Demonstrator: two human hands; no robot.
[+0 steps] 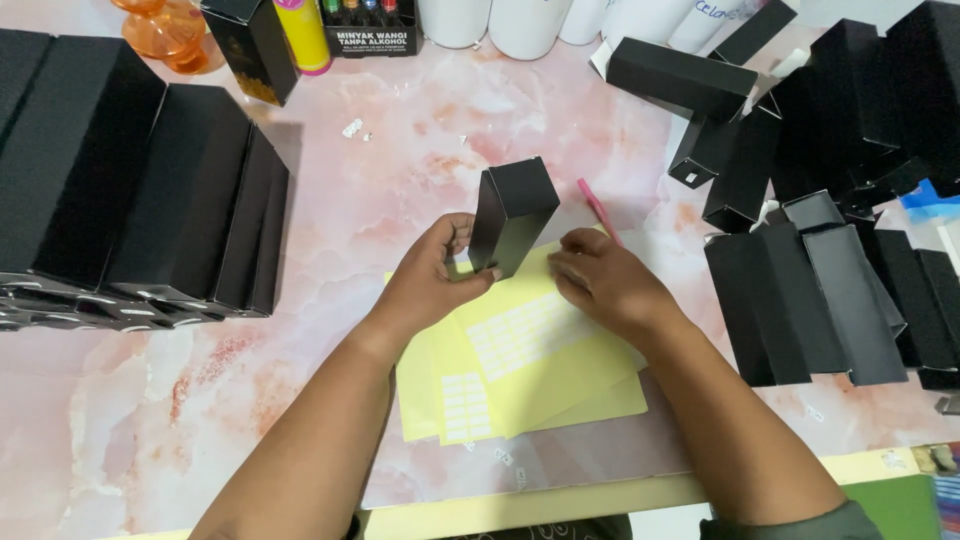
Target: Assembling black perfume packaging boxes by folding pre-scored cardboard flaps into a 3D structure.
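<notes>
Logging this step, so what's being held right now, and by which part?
The left hand grips the upright black box at its lower end; the right hand holds nothing visible.

Single head-worn view, looking steeply down and forward from close above the pink marbled table [420, 130]. Near edge of the table at the bottom of the frame, far clutter along the top. No second view to overlap.
</notes>
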